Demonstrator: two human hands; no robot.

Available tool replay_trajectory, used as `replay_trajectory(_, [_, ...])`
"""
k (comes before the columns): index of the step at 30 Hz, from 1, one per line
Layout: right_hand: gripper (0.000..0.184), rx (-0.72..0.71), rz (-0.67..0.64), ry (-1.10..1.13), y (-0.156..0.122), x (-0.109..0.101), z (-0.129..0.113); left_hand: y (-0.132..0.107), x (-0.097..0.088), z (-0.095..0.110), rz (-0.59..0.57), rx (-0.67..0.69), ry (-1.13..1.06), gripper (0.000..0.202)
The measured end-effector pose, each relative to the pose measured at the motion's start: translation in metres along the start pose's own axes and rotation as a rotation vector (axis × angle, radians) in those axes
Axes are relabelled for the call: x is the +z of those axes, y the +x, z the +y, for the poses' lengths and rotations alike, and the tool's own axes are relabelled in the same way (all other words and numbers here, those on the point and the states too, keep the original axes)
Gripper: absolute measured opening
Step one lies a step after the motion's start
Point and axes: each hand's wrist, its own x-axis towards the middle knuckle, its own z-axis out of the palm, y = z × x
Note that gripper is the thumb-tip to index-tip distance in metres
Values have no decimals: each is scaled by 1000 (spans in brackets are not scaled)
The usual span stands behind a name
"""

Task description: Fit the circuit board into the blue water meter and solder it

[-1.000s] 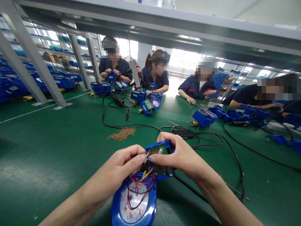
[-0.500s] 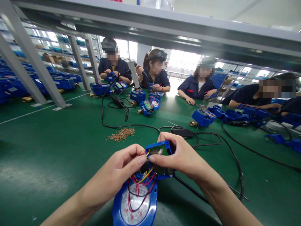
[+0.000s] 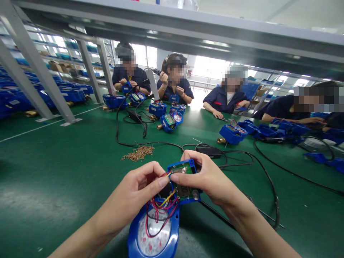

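Observation:
In front of me lies a blue water meter (image 3: 174,229) with a round clear dial (image 3: 154,233). Its upper part is a blue housing holding a green circuit board (image 3: 185,191) with small metal springs on it. My left hand (image 3: 146,182) pinches thin wires (image 3: 166,175) at the board's left edge between thumb and forefinger. My right hand (image 3: 205,173) grips the housing from the right, thumb across the board, fingers behind it. Red, black and yellow wires (image 3: 161,208) loop from the board over the dial. The wire ends under my left fingertips are partly hidden.
A pile of small brass screws (image 3: 138,153) lies beyond my left hand. Black cables and a power adapter (image 3: 209,152) run across the green table (image 3: 67,179). Several more meters (image 3: 172,122) stand further back. Co-workers sit opposite; a grey metal shelf frame (image 3: 188,28) spans overhead.
My right thumb has shifted slightly up on the board, and the housing has tilted a little. Both hands keep their hold. Across the table, a co-worker's hands have moved up and apart from a meter.

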Motion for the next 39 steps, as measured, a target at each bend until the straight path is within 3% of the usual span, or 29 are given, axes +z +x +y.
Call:
replay_trajectory(6, [46,2,15,-37,0,-1,-2,-2,-1,0,-25,27,54,25])
replay_trajectory(16, [45,14,-30,141,2,1,2,-1,1,2,63,65,137,24])
replay_trajectory(32, [44,45,-120,331,7,0,8,0,2,1,89,77,274,28])
replay_trajectory(39, [50,31,-35,234,6,2,6,1,6,-2,131,68,193,25])
